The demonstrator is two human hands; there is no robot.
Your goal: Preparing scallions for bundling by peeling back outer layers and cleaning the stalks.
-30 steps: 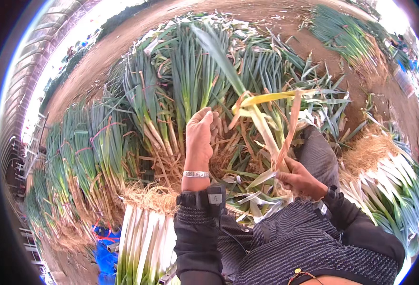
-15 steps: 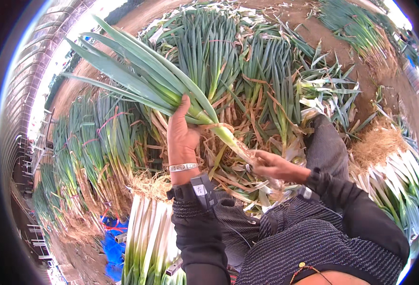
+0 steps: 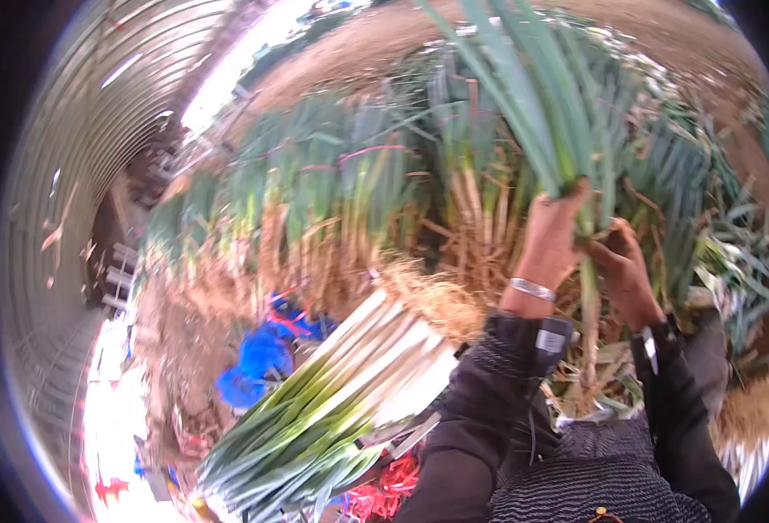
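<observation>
A long green onion (image 3: 589, 314) hangs upright in front of me, its green leaves pointing away and its pale stalk and roots toward my lap. My left hand (image 3: 552, 244) grips it where the leaves fan out. Close beside it, my right hand (image 3: 626, 272) is closed on the same plant at the base of the leaves, fingers partly hidden and a little blurred. Left of my arms lies a stack of clean white-stalked green onions (image 3: 349, 375), roots toward me and leaves toward the lower left.
Tied bundles of unpeeled green onions (image 3: 349, 187) stand in a row beyond the stack. Blue plastic (image 3: 258, 362) lies on the soil at left, red ties (image 3: 397, 479) below the stack. Stripped leaves (image 3: 733, 261) are heaped at right, near more rooted stalks (image 3: 755, 410).
My view has swung left. The green onion has turned from slanting to upright. My right hand has moved from the root end up to the leaf base, beside my left.
</observation>
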